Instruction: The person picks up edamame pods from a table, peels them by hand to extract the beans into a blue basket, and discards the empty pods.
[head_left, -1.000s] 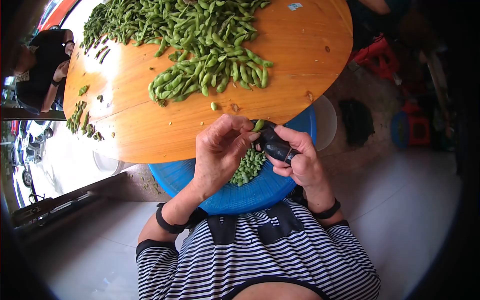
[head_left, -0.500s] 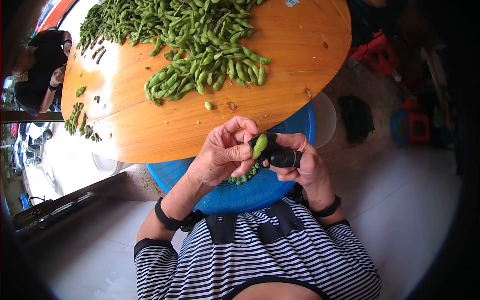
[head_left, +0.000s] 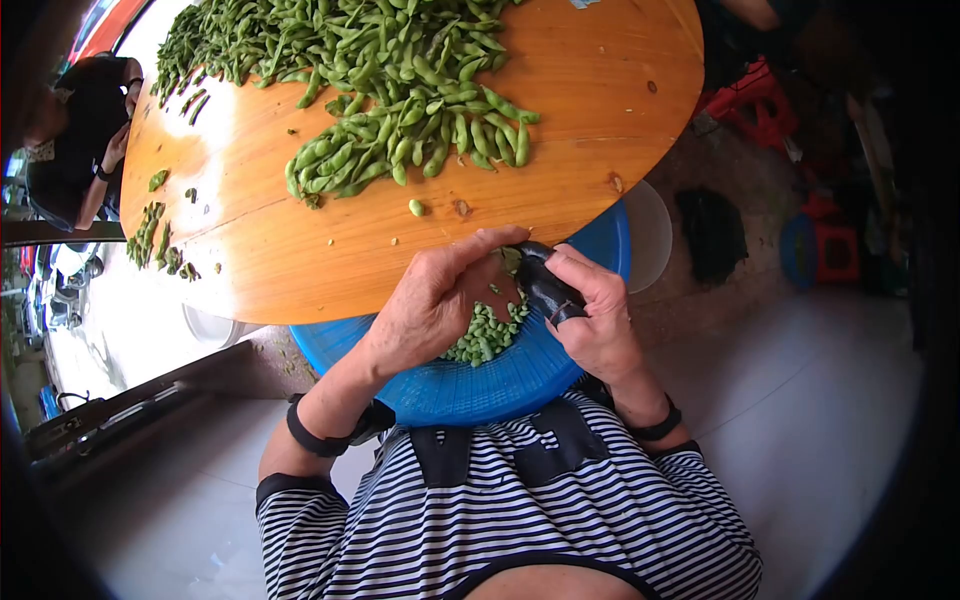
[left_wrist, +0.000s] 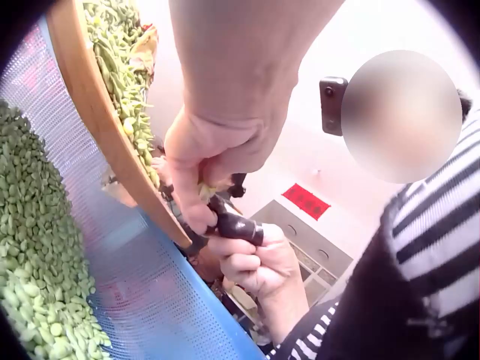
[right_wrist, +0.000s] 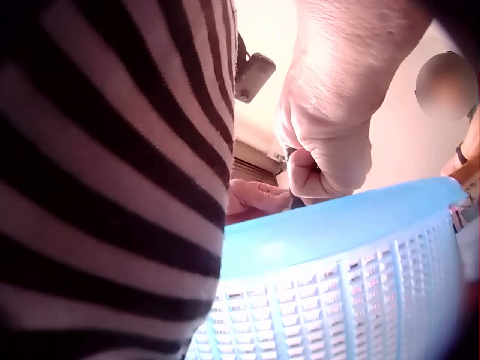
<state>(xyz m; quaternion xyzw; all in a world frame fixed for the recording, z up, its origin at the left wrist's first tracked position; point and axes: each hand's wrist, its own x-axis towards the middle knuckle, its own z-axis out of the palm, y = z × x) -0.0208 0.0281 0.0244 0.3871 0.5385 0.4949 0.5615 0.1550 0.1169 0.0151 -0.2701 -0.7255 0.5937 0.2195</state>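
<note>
A green soybean pod, partly covered by fingers, is between my two hands over the blue basket. My left hand holds it, index finger stretched along the far side; pale green shows between the fingers in the left wrist view. My right hand wears black covers on its thumb and forefinger. Those covered tips pinch at the pod's right end, the other fingers curled. Shelled green beans are heaped in the basket below, and a few lie higher up, close under the pod.
A large pile of pods covers the far part of the wooden table. One loose bean lies near its front edge, dark scraps at left. Another person sits at the left. Red stools stand at right.
Half a second ago the pod showed plainly between my fingertips; now my left hand has closed over it with the forefinger reaching forward. My hands parted below, showing more of the beans.
</note>
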